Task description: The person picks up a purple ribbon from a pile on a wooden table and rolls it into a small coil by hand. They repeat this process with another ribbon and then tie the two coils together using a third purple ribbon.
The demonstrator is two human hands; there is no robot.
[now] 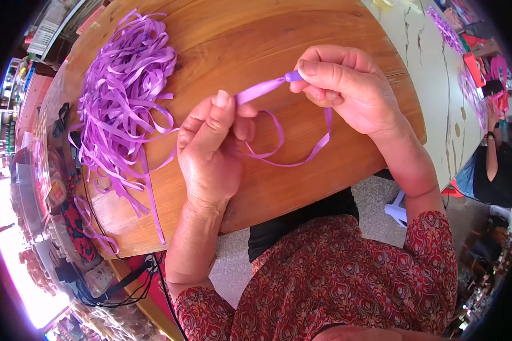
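A narrow purple ribbon is drawn out between my two hands above the wooden table. My left hand pinches it between thumb and fingers. At the ribbon's other end, a small darker purple piece like a tube or cap sits in the pinch of my right hand; the fingers partly cover it. A slack loop of ribbon hangs below and between the hands. To the left of my left hand lies a big tangled heap of the same purple ribbon.
The wooden table has a rounded edge on my side. A white marbled table adjoins at right, with more purple ribbon on it. Another person is at far right. Dark cables hang at lower left, near packed goods.
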